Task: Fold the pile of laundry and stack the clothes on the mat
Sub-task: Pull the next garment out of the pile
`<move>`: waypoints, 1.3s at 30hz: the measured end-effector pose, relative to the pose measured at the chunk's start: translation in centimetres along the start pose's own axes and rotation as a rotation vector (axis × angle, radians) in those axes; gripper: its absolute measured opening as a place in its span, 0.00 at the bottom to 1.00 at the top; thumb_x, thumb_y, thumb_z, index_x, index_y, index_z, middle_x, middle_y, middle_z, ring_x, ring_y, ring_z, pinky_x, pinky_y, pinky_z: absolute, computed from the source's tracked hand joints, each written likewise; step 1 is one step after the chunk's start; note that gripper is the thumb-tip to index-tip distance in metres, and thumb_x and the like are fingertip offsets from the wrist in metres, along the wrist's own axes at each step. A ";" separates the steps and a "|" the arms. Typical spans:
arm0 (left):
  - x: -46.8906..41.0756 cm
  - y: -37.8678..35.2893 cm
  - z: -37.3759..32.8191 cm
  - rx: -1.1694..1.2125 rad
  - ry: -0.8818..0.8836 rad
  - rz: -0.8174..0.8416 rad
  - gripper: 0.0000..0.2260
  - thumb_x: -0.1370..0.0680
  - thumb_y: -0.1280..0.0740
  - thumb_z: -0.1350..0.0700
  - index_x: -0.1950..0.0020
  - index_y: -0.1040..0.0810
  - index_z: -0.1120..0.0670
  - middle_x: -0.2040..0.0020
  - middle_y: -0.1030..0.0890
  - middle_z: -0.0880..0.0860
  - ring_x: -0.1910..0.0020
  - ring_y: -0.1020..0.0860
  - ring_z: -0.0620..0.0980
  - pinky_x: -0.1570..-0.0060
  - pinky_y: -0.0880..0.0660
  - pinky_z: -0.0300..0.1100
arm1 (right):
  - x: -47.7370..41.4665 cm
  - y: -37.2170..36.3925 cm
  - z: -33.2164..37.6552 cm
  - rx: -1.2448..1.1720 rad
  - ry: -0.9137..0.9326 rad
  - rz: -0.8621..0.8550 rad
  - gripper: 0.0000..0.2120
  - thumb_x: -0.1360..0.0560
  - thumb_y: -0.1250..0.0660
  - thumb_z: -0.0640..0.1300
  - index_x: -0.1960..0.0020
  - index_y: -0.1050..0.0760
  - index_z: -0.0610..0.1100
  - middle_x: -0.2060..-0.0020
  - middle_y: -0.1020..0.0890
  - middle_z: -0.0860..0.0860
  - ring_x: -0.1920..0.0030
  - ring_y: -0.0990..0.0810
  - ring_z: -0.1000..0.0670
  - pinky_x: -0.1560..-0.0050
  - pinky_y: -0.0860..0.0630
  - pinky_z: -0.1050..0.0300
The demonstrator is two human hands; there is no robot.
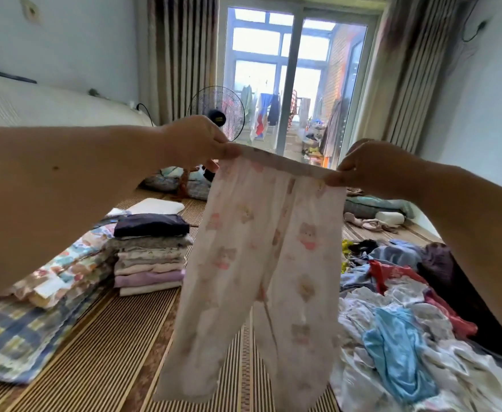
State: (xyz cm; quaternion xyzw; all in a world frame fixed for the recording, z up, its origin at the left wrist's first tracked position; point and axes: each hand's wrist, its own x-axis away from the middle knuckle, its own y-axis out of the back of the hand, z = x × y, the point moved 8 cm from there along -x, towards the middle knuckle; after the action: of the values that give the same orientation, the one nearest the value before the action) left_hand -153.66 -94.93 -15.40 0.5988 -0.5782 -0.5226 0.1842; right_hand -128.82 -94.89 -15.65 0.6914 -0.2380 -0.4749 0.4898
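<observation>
Overhead, a pair of pale printed trousers (255, 263) hangs in the air above the middle of the striped mat (101, 352), legs dangling free and unfolded. Both hands are raised: the left hand (196, 141) pinches one end of the waistband, the right hand (371, 168) pinches the other, so the band is stretched between them. Toward the mat's left side stands a neat stack of folded clothes (150, 254), dark garment on top, just beside folded patterned bedding (44, 295). Along the mat's right edge sprawls the unsorted laundry pile (416, 322), blue, red and white pieces tangled together. Judged from this, the task is roughly midway: a stack is built, the trousers await folding, and many garments remain.
</observation>
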 end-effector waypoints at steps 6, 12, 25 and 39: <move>1.9 -1.2 1.4 0.444 0.100 0.160 0.16 0.32 0.31 0.46 0.50 0.17 0.54 0.55 0.16 0.53 0.62 0.20 0.47 0.57 0.30 0.43 | 0.3 -0.8 -0.7 -0.350 -0.166 0.043 0.15 0.29 0.29 0.57 0.65 0.20 0.46 0.78 0.21 0.58 0.76 0.23 0.62 0.68 0.32 0.65; 2.0 -2.4 3.3 0.576 0.334 0.135 0.03 0.28 0.28 0.61 0.55 0.19 0.57 0.62 0.19 0.55 0.66 0.24 0.49 0.59 0.26 0.42 | 0.5 -1.6 -0.4 -0.527 -0.350 -0.079 0.20 0.35 0.21 0.55 0.69 0.24 0.41 0.77 0.23 0.49 0.79 0.28 0.55 0.75 0.31 0.64; 2.0 -7.5 -3.7 0.872 0.444 0.246 0.08 0.23 0.40 0.56 0.60 0.26 0.55 0.73 0.21 0.51 0.76 0.22 0.46 0.73 0.25 0.32 | 0.9 -3.7 7.1 -1.156 -0.253 0.068 0.13 0.35 0.21 0.46 0.59 0.23 0.42 0.60 0.17 0.42 0.60 0.19 0.46 0.49 0.21 0.48; 3.6 -9.2 -2.0 0.656 0.198 0.544 0.24 0.35 0.28 0.60 0.40 0.25 0.50 0.43 0.20 0.46 0.39 0.27 0.50 0.33 0.40 0.54 | -0.4 -3.3 5.6 -1.332 -0.192 0.049 0.09 0.27 0.33 0.31 0.58 0.26 0.44 0.66 0.20 0.49 0.65 0.20 0.50 0.61 0.18 0.55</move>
State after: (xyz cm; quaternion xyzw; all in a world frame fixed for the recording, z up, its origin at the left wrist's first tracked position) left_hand -148.20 -96.46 -23.68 0.4986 -0.8300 -0.1837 0.1696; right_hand -134.41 -95.80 -18.85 0.1908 0.0476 -0.5686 0.7988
